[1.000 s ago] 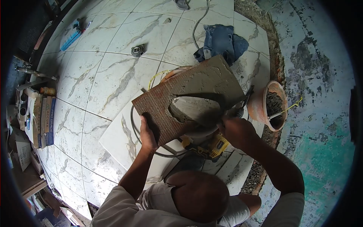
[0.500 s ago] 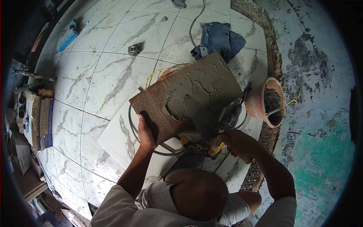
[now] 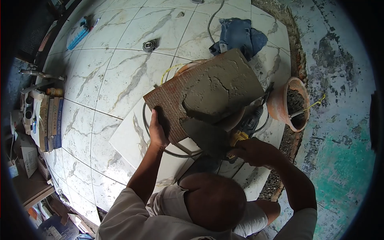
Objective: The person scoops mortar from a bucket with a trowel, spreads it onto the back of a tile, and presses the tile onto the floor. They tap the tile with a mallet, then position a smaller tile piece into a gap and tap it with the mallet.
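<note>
Trowel (image 3: 205,137) lower, right fingers (image 3: 239,153) clamped on it, left fingers (image 3: 155,119) on the slab (image 3: 212,86), above marbled floor (image 3: 130,76).

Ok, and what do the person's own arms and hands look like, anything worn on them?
Both the left hand and the right hand are bare, with no gloves. The left sleeve and right sleeve are plain pale grey, ending around the elbows. I see no watch or band at either wrist; rings are too small to tell.
</note>
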`<state>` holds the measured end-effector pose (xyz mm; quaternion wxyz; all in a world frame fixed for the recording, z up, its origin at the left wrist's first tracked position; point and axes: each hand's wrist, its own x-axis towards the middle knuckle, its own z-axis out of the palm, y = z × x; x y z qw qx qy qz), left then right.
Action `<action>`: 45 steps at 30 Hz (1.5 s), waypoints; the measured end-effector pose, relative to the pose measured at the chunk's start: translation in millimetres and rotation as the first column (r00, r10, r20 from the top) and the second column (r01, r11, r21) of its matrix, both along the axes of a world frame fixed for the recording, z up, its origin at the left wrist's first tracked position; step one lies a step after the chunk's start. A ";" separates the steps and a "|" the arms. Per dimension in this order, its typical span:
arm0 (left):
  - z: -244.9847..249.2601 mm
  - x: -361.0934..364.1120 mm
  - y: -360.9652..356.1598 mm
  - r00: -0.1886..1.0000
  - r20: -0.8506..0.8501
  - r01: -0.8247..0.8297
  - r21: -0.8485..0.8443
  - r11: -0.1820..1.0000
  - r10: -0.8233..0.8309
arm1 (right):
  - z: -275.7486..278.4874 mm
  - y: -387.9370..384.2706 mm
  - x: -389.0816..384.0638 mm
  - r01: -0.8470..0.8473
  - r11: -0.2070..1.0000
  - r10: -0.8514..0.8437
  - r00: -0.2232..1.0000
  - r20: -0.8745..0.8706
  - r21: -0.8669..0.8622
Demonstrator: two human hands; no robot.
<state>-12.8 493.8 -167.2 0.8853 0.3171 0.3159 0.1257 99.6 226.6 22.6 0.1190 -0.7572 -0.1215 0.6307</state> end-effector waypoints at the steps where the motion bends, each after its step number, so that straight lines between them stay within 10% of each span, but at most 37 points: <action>1: 11.4 4.0 4.3 0.999 0.039 -0.020 -0.054 0.998 0.022 | -21.9 -2.5 -4.9 -0.135 0.986 0.111 0.971 0.212 0.102; 2: 10.7 9.3 12.2 0.999 0.040 -0.017 -0.049 0.999 0.019 | -36.8 -4.3 -8.6 -0.284 0.944 0.189 0.884 0.428 0.170; 27: 13.3 17.4 63.8 0.966 0.100 0.232 0.085 0.969 -0.240 | -24.6 9.7 -15.1 -0.308 0.913 0.223 0.925 0.307 0.266; 33: 8.0 16.2 65.5 0.961 0.161 0.226 0.005 0.974 -0.224 | -22.4 2.3 -2.4 -0.285 0.952 0.230 0.907 0.353 0.112; 35: 9.0 15.1 64.3 0.964 0.148 0.223 0.014 0.975 -0.222 | 3.3 6.2 2.6 -0.263 0.964 0.265 0.960 0.095 -0.036; 45: -0.1 17.1 64.4 0.962 0.160 0.219 0.035 0.975 -0.222 | -33.9 -37.3 18.5 -0.355 0.932 0.307 0.881 0.360 0.072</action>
